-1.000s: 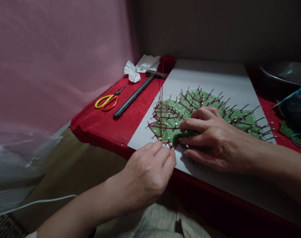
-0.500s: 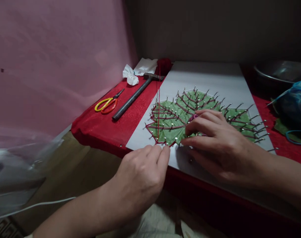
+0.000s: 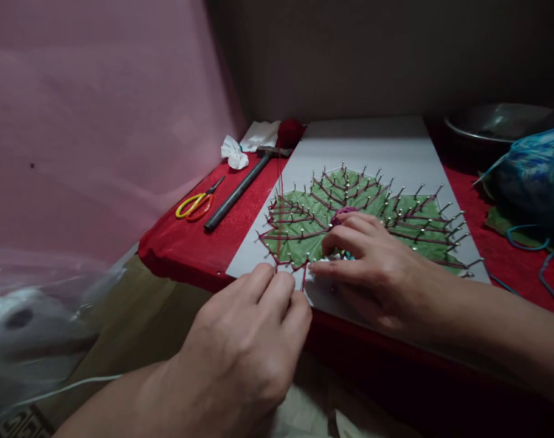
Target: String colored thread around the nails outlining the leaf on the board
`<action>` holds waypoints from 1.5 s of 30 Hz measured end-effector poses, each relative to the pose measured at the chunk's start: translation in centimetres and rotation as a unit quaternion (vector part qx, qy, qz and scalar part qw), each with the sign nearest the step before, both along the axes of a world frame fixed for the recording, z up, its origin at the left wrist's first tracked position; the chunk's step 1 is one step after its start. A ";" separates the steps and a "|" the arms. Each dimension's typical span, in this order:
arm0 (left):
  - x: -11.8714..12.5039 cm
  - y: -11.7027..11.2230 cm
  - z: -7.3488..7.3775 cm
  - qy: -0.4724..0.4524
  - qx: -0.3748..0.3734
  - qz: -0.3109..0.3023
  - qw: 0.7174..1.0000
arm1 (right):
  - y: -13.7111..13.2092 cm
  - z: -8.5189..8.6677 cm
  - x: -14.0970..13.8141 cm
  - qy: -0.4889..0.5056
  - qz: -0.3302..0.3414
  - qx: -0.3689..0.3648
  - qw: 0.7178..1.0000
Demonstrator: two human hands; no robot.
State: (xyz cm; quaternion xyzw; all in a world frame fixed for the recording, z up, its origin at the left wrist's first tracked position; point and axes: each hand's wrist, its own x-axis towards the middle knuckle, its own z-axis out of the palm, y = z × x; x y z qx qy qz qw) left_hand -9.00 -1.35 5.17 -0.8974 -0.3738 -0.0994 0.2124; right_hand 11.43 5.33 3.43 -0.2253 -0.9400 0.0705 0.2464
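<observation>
My left hand is closed just off the board's front edge, pinching red yarn. One strand runs up from it to the red yarn ball; another goes from a nail at the leaf's lower edge down to my fingers. My right hand rests over the front of the leaf, fingers bent and apart, the index fingertip beside that nail. Under both lies a white board bearing a green leaf shape, studded with nails and strung with dark red yarn. My right hand hides part of the leaf.
Left of the board on the red cloth lie a hammer and scissors with yellow and red handles. Crumpled white tissue sits behind them. To the right are a metal bowl and blue yarn.
My left hand has drawn slightly toward me, and a yarn strand now stretches from the edge nail to it. My right hand has shifted a little left. The whole view has also shifted.
</observation>
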 end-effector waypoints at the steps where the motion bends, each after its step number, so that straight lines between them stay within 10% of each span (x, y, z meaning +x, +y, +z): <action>1: 0.3 0.2 0.0 0.003 0.000 -0.005 1.000 | 0.0 0.0 -0.1 -0.007 0.004 -0.002 1.000; 20: 0.6 6.9 0.4 -0.127 -0.115 -0.057 0.984 | 1.8 -0.5 -2.0 0.005 -0.086 -0.148 0.985; 30: -1.3 5.9 -1.3 -0.117 -0.092 -0.057 0.987 | 2.6 -2.3 -3.3 -0.080 -0.089 0.055 0.991; 45: -3.4 2.6 -3.6 -0.129 -0.092 -0.133 0.978 | 1.0 -0.2 -1.1 -0.028 -0.068 0.021 0.997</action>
